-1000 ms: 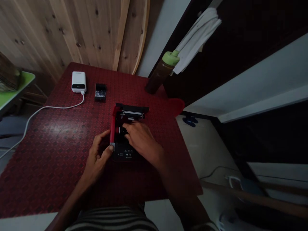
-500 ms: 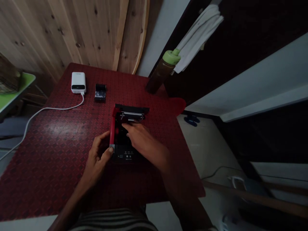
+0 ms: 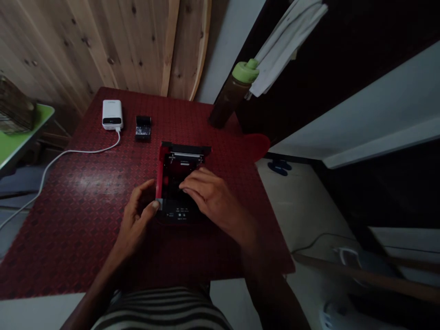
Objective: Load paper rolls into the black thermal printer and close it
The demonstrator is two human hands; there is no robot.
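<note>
A red and black device (image 3: 180,211) that looks like a label printer sits on the table, its lid raised at the back and its dark inside showing. My left hand (image 3: 135,220) grips its left side, thumb on the grey front corner. My right hand (image 3: 209,192) is over the right part of the open compartment, thumb and forefinger pinched together. Whatever those fingertips hold, if anything, is too dark to make out. Behind the printer, to its left, lies a small black cartridge (image 3: 143,128) with a roll at one end.
On the red patterned table (image 3: 85,238) a white power bank (image 3: 112,113) with a white cable (image 3: 82,151) lies at the back left. A dark bottle (image 3: 228,98) with a green cap stands at the back right, near a red round item (image 3: 257,145) at the table's edge.
My right hand has pulled back slightly to the right, its fingers now pinched. The black cylinder seen inside the printer earlier no longer shows. My left hand has stayed on the printer's side.
</note>
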